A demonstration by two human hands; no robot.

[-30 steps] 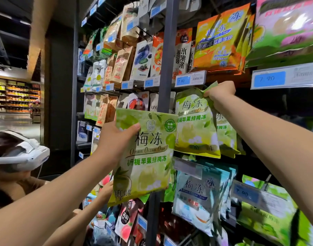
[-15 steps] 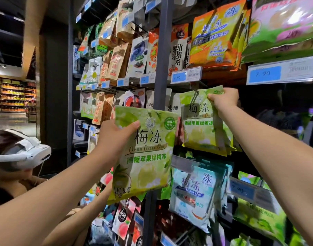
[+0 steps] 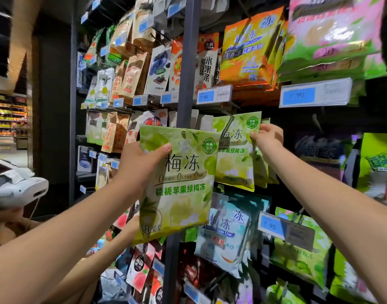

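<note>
Green pouch [image 3: 177, 183] is held upright, gripped at its upper left edge by the left hand [image 3: 142, 163]. Up and right of it a twin pouch [image 3: 234, 154] is pinched at its top corner by the right hand [image 3: 268, 139] — nearer the peg [image 3: 229, 120].

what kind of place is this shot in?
A retail shop, most likely a supermarket snack aisle: snack pouches hang on a rack, blue price tags read 7.90, and stocked shelves run along the far left. The left hand holds a green pouch; the right hand pinches a matching hanging pouch.
</note>
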